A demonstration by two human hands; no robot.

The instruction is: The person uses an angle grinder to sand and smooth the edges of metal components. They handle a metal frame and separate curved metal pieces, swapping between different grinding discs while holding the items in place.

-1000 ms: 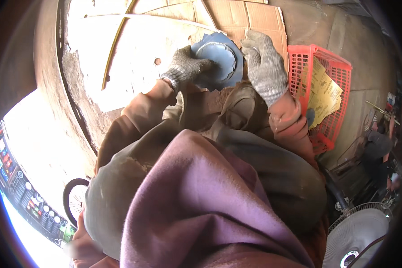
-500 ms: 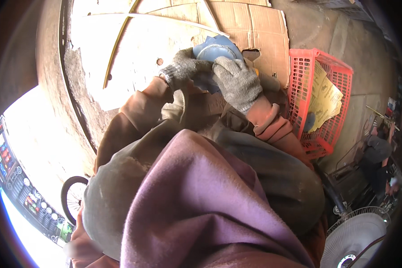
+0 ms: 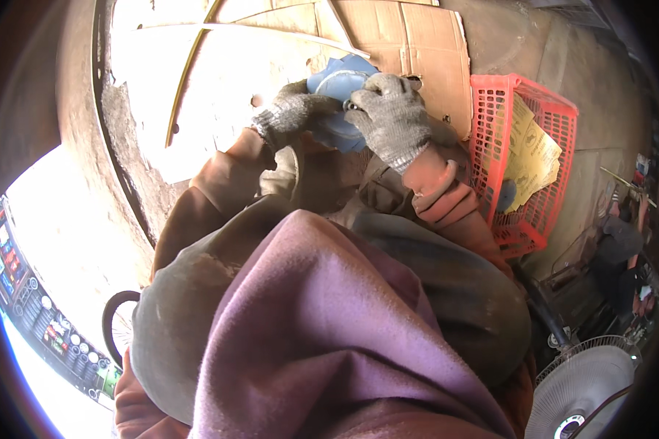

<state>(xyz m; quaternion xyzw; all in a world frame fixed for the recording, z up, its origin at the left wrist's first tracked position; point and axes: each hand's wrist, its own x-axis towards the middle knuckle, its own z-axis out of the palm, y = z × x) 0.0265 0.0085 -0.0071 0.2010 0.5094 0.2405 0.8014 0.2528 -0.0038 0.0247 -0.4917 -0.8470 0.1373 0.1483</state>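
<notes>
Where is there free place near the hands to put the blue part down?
Bare cardboard lies beyond the right hand, left of the red basket. A sunlit bare patch lies beyond the left hand. The basket is crowded with yellow papers. Both hands are on the blue part.

Disc (image 3: pixel 337 102) between left hand (image 3: pixel 293 113) and right hand (image 3: pixel 392 117), fingers (image 3: pixel 377 84) of right on its top. Cardboard (image 3: pixel 410 44) beyond fingers, flat on floor. Basket (image 3: pixel 490 124) right of fingers, beside cardboard; papers (image 3: pixel 531 157) in it. Fan (image 3: pixel 586 388) far right, behind fingers. Wheel (image 3: pixel 117 322) far left, behind.
</notes>
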